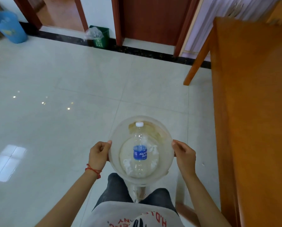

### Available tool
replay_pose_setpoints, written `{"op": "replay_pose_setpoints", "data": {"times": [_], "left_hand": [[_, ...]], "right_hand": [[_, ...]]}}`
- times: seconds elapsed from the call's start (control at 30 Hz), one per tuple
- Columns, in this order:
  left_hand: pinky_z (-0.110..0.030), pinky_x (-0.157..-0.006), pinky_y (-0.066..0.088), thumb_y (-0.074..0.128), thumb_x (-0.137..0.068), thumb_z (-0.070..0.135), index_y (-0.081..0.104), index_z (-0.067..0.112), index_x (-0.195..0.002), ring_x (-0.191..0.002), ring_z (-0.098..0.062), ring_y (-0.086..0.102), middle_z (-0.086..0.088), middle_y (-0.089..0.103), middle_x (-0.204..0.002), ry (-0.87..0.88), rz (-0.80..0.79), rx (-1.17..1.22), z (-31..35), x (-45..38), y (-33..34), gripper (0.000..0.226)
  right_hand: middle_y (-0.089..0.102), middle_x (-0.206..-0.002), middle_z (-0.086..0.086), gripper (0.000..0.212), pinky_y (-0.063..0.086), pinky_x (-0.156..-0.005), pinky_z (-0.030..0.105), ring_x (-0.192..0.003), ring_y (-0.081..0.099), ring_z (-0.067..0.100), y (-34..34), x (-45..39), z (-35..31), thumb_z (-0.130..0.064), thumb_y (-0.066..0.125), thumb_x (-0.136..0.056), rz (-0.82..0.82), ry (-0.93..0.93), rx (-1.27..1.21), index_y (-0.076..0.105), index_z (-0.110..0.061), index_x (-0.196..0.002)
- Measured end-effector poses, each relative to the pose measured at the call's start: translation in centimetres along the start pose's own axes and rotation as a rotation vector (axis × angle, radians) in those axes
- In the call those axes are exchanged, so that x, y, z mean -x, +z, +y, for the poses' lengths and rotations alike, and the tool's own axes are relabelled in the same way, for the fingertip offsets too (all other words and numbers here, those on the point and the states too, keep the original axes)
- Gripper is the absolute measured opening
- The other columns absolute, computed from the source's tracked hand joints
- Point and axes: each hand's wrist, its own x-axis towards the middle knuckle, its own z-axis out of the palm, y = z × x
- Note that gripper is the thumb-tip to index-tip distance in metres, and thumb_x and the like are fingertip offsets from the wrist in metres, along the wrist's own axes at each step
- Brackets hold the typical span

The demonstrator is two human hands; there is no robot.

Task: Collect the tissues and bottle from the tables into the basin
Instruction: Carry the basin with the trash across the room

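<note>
I carry a clear round plastic basin (115, 136) in front of me, above the floor. My left hand (99, 154) grips its left rim and my right hand (184, 155) grips its right rim. Inside lies a clear plastic bottle (140, 149) with a white cap and blue label, its cap pointing away from me. Several crumpled white tissues (126, 164) lie around the bottle on the basin's bottom.
An orange wooden table (255, 102) fills the right side, close to my right arm. A blue bin (9, 27) stands far left and a green bin (99, 36) with a plastic bag by the wall. Glossy white floor tiles (63, 95) spread ahead. Doorways lie beyond.
</note>
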Motion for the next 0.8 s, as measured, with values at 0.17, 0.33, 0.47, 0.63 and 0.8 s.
{"op": "replay_pose_setpoints", "data": {"times": [0.17, 0.33, 0.47, 0.63, 0.8], "left_hand": [[-0.037, -0.063, 0.054, 0.054, -0.087, 0.022, 0.052, 0.006, -0.065, -0.06, -0.023, 0.054, -0.009, 0.056, -0.065, -0.021, -0.013, 0.004, 3.1, -5.9, 2.8, 0.028], [-0.033, -0.061, 0.053, 0.053, -0.088, 0.024, 0.054, 0.007, -0.066, -0.062, -0.022, 0.055, -0.007, 0.057, -0.067, -0.014, -0.04, -0.028, 6.5, -14.1, 5.2, 0.028], [-0.029, -0.059, 0.052, 0.053, -0.088, 0.024, 0.054, 0.008, -0.066, -0.062, -0.021, 0.055, -0.006, 0.057, -0.067, 0.011, -0.056, -0.043, 10.3, -21.3, 7.0, 0.027], [-0.034, -0.063, 0.052, 0.054, -0.087, 0.022, 0.054, 0.008, -0.064, -0.06, -0.02, 0.053, -0.006, 0.056, -0.065, 0.034, -0.075, -0.04, 15.6, -29.1, 9.1, 0.027], [-0.032, -0.059, 0.05, 0.056, -0.086, 0.022, 0.054, 0.008, -0.063, -0.06, -0.018, 0.05, -0.006, 0.054, -0.064, 0.048, -0.097, -0.051, 19.8, -35.6, 12.0, 0.028]], "right_hand": [[0.068, -0.081, -0.008, 0.015, 0.05, -0.057, 0.008, -0.06, 0.062, -0.001, 1.8, -6.2, -1.9, -0.017, 0.06, -0.087, 0.031, 0.007, -0.008, 0.07, -0.011, -0.097], [0.068, -0.077, -0.004, 0.018, 0.052, -0.06, 0.011, -0.068, 0.063, 0.019, 4.9, -13.3, -4.1, -0.018, 0.061, -0.087, 0.071, 0.026, -0.005, 0.07, -0.009, -0.099], [0.069, -0.082, -0.005, 0.018, 0.053, -0.061, 0.012, -0.071, 0.064, 0.015, 7.9, -19.6, -7.2, -0.018, 0.061, -0.087, 0.093, 0.032, -0.016, 0.07, -0.01, -0.1], [0.069, -0.087, -0.004, 0.017, 0.056, -0.068, 0.019, -0.077, 0.066, 0.014, 10.8, -26.2, -11.0, -0.017, 0.06, -0.088, 0.128, 0.023, -0.062, 0.069, -0.012, -0.101], [0.069, -0.083, -0.005, 0.014, 0.055, -0.064, 0.017, -0.066, 0.064, 0.004, 12.4, -32.4, -13.4, -0.015, 0.06, -0.088, 0.15, 0.043, -0.102, 0.069, -0.013, -0.098]]}}
